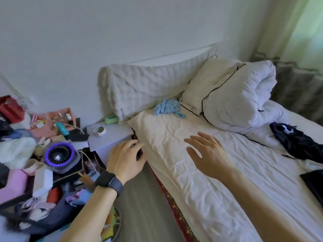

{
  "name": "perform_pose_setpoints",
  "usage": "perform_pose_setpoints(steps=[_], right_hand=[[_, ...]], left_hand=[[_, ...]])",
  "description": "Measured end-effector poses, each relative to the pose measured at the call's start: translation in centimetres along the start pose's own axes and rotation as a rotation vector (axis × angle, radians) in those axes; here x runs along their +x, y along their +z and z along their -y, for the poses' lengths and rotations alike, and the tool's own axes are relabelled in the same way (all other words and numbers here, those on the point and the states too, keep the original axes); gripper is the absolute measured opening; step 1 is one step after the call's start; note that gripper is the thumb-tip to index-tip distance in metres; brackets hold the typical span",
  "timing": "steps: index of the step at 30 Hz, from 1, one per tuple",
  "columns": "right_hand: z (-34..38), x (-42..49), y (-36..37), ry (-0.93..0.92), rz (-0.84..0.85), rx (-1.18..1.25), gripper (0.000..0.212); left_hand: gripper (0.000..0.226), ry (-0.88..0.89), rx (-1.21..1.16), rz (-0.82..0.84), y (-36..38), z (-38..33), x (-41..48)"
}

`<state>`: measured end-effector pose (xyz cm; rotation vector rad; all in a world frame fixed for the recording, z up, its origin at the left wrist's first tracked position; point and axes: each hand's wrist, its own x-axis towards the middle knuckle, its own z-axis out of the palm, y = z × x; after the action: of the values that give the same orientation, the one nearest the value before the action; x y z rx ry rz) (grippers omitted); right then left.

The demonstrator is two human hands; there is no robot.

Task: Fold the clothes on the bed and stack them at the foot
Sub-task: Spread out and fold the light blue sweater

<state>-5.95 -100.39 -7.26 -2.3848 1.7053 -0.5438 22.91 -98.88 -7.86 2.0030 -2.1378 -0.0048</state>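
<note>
A crumpled light blue garment point(167, 107) lies near the head of the bed point(201, 172), just left of the pillow. A dark navy garment point(297, 144) lies bunched at the right side of the bed. My right hand point(208, 154) hovers over the white sheet with fingers spread, holding nothing. My left hand point(126, 158), with a dark watch on the wrist, reaches out over the bed's left edge beside the nightstand, fingers relaxed and empty. Both garments lie apart from my hands.
A cream pillow point(206, 82) and a rolled white duvet point(244, 100) fill the head of the bed. A white nightstand point(111, 135) with a small bowl stands left of the bed. A cluttered heap with a purple-lit fan point(59, 154) sits further left. A dark flat object point(314, 182) lies at the right edge.
</note>
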Motion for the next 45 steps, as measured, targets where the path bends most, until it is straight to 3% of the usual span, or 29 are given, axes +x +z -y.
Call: perform_pose_setpoints(steps=[9, 16, 24, 32, 38, 42, 45], right_hand=[[-4.9, 14.8, 5.0, 0.226, -0.164, 0.041, 0.036], [-8.1, 28.4, 11.4, 0.319, -0.152, 0.129, 0.030], [-10.4, 39.5, 19.3, 0.546, -0.043, 0.162, 0.030], [-12.5, 49.0, 30.1, 0.920, 0.336, 0.176, 0.039], [-17.6, 58.2, 36.7, 1.069, 0.383, 0.262, 0.036], [-23.8, 65.7, 41.6, 1.119, 0.300, 0.323, 0.036], [-27.7, 70.7, 45.0, 1.200, 0.205, 0.405, 0.050]], left_hand=[[0.040, 0.238, -0.083, 0.157, 7.4, 3.1, 23.8], [0.037, 0.216, -0.127, 0.297, 13.2, 7.6, 37.8], [0.037, 0.231, -0.112, 0.539, 21.7, 13.5, 50.5], [0.038, 0.493, 0.017, 0.888, 33.8, 16.6, 66.2], [0.042, 0.798, 0.095, 0.787, 41.5, 15.5, 77.5], [0.051, 0.777, 0.118, 0.630, 46.4, 14.2, 84.4], [0.067, 0.672, 0.058, 0.581, 49.8, 14.7, 87.1]])
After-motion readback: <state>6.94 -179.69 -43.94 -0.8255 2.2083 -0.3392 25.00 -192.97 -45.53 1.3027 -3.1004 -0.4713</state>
